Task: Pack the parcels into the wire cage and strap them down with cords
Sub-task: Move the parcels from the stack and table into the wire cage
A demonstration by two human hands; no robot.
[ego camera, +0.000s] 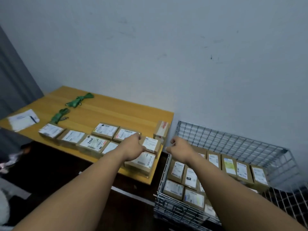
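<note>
Several labelled cardboard parcels lie on the wooden table. My left hand grips the left side of a small parcel that sits on top of another near the table's right edge. My right hand hovers with curled fingers between that parcel and the wire cage, holding nothing that I can see. The cage stands to the right of the table, and several parcels lie flat in it. Two green cords lie on the far left part of the table.
A taller box stands at the table's right edge, just behind the gripped parcel. White paper with a pen lies at the table's left end. A grey curtain hangs on the left and a bare wall is behind.
</note>
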